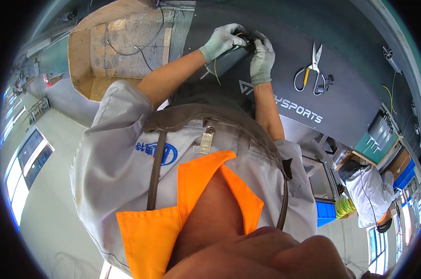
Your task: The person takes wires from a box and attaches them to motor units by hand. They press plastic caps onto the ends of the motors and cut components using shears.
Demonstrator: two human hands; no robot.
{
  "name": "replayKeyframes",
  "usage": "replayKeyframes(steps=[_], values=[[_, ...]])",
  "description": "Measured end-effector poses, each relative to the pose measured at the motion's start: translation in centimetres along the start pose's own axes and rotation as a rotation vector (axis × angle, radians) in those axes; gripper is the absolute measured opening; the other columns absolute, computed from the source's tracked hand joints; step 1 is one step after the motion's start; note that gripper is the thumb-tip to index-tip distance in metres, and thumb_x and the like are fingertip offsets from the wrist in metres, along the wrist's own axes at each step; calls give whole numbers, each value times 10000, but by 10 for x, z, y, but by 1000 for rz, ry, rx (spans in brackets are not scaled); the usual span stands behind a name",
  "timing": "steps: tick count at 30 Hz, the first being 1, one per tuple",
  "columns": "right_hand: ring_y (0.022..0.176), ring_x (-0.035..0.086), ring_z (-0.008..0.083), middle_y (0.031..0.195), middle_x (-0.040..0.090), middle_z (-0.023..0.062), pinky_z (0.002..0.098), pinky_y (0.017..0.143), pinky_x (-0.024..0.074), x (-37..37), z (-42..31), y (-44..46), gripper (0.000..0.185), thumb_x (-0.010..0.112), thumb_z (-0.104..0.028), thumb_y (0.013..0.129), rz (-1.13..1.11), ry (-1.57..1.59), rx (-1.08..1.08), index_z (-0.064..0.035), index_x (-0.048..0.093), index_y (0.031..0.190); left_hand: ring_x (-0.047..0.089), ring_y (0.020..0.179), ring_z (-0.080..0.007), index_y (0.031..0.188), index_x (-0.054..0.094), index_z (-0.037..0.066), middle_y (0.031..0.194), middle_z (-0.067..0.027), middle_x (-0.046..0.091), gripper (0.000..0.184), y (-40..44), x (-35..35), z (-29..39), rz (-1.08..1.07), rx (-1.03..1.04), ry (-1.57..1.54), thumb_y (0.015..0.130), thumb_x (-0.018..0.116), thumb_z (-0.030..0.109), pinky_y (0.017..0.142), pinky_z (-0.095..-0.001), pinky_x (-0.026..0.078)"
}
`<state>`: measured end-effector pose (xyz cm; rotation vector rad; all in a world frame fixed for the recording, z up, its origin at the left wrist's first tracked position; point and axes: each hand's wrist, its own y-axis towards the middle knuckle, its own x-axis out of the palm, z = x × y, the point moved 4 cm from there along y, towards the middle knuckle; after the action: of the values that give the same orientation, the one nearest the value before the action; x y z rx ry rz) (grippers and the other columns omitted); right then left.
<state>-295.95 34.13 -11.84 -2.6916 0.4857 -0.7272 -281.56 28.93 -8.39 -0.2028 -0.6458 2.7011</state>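
Both my hands wear pale work gloves and meet at the far end of a grey metal part [230, 61] with a rod sticking out of its near end. My left hand [224, 41] is closed in a pinch near a small dark piece [249, 43] at that end. From the other side, my right hand [262, 58] has its fingers bent onto the same spot. What exactly the fingertips hold is hidden. A thin yellow-green wire [216, 72] hangs beside the grey part, and a bit of yellow shows by my left fingers.
Scissors [314, 69] with a yellow-wrapped handle lie on the dark mat [285, 60], beside small black pieces [329, 82]. A cardboard box [82, 60] with dark cables stands left. More grey parts [382, 132] lie far right. Behind, another person [371, 195] bends near a blue bin [325, 213].
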Motion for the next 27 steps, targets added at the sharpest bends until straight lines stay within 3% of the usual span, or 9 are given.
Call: replayKeyframes(steps=[3, 6, 8, 10, 11, 14, 18, 23, 27], values=[[1111, 613, 167, 1176, 682, 85, 294, 993, 478, -1, -6, -19, 272, 605, -64, 973, 37, -178, -16, 23, 666, 1224, 634, 968, -106, 1175, 658, -30, 1041, -50, 690, 356, -6, 3, -22, -137, -18, -430, 827, 732, 1, 884, -247, 513], [1147, 602, 177, 1166, 685, 94, 292, 999, 469, -23, -12, -31, 257, 654, -95, 954, 62, -227, -63, 3, 696, 1188, 620, 976, -103, 1184, 639, -52, 1073, -58, 670, 372, -12, 2, -13, -70, -5, 47, 817, 699, -45, 884, -246, 503], [1105, 617, 180, 1151, 689, 98, 295, 975, 480, -44, -51, -41, 246, 709, -111, 922, 113, -473, -147, -17, 722, 1149, 627, 964, -106, 1181, 642, -45, 1052, -51, 679, 368, -11, 6, -13, -93, -34, -94, 815, 681, -57, 882, -245, 505], [866, 660, 149, 975, 721, 85, 307, 806, 543, -112, -89, -38, 202, 733, -88, 902, 377, -760, -346, -8, 745, 1087, 630, 964, -106, 1181, 643, -42, 1050, -50, 684, 366, -12, 7, -14, -77, -63, -62, 817, 678, -56, 883, -243, 506], [774, 661, 137, 890, 733, 72, 300, 725, 552, -157, -101, -36, 170, 717, -63, 905, 579, -658, -278, -11, 760, 1060, 633, 960, -107, 1179, 645, -39, 1052, -52, 688, 360, -14, 7, -8, -79, -72, -58, 820, 670, -55, 886, -243, 506], [773, 682, 123, 907, 766, 79, 292, 723, 563, -246, -149, -22, 165, 711, -48, 884, 752, -997, -321, -15, 778, 1032, 640, 953, -106, 1177, 649, -35, 1058, -53, 696, 351, -14, 6, -4, -86, -81, -38, 826, 661, -50, 885, -241, 510], [787, 717, 169, 923, 774, 96, 314, 756, 570, -277, -176, -13, 174, 752, -63, 834, 657, -1007, -209, -40, 788, 1002, 646, 951, -105, 1180, 655, -30, 1066, -54, 703, 358, -13, 5, -7, -86, -98, -34, 823, 660, -44, 882, -240, 515], [887, 698, 347, 949, 718, 183, 432, 806, 550, -237, -153, -22, 268, 817, -228, 780, 476, -1783, 12, -52, 728, 962, 662, 908, -99, 1161, 687, -15, 1044, -46, 718, 369, -11, 3, -8, -34, -77, -24, 793, 718, -33, 847, -238, 541], [911, 671, 364, 958, 681, 181, 475, 774, 536, -224, -129, -30, 264, 792, -261, 808, 501, -1851, -103, -54, 687, 932, 663, 905, -99, 1158, 690, -16, 1037, -46, 722, 370, -10, 0, -10, -51, -83, -11, 789, 724, -19, 843, -237, 541]])
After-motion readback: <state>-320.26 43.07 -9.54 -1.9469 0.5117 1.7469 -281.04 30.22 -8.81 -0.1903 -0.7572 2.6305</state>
